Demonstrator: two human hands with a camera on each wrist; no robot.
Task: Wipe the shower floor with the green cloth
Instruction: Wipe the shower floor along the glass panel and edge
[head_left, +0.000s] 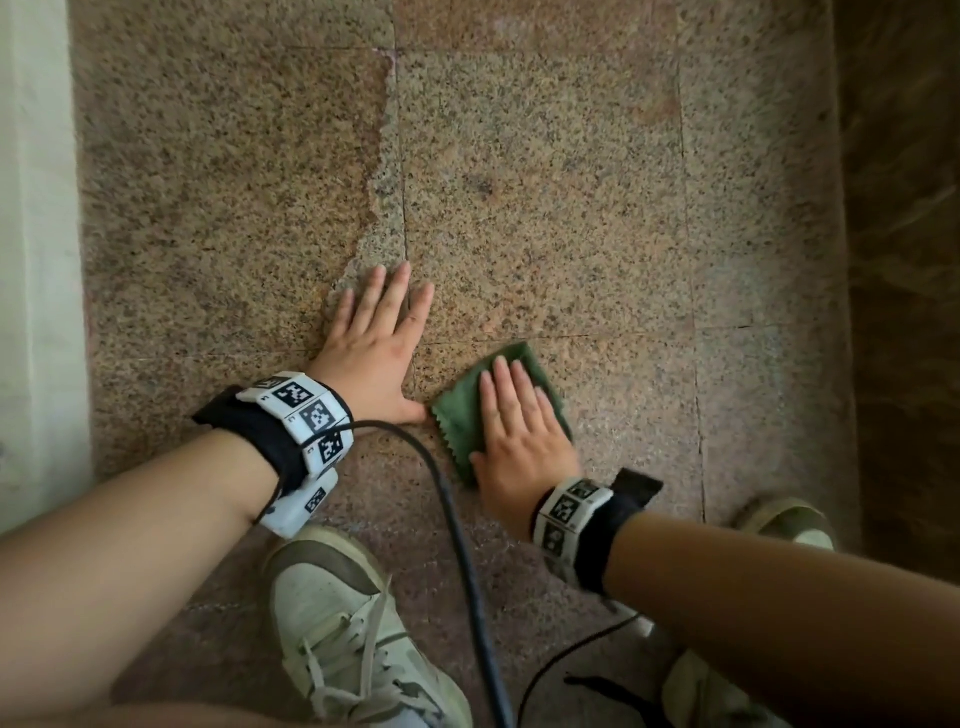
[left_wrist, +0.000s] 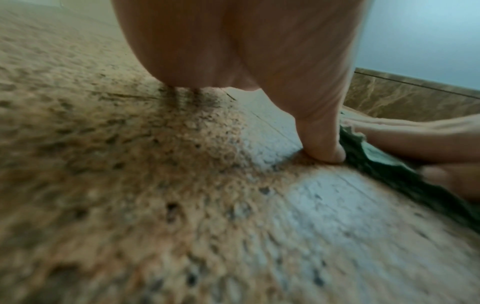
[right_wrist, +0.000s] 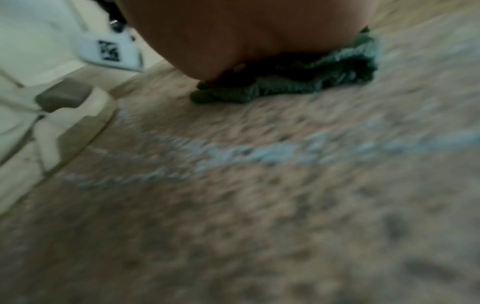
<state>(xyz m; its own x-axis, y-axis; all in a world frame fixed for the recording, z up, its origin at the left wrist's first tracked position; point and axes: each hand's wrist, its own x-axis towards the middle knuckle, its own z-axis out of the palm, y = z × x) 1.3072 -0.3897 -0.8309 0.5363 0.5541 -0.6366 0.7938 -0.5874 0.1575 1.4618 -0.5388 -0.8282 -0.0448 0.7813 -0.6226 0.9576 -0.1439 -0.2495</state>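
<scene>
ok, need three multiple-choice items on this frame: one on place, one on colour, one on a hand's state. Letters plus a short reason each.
1. Where is the cloth?
A. under the right hand
B. on the shoe
C. under the left hand

2. What colour is the cloth?
A. white
B. red
C. green

3. How does the left hand lie?
A. clenched in a fist
B. flat, fingers straight, on the shower floor
C. gripping the cable

Answers:
1 A: in the head view the right hand's fingers lie straight on top of it.
2 C: dark green in all views.
3 B: palm down on bare speckled stone, thumb beside the cloth's edge.
</scene>
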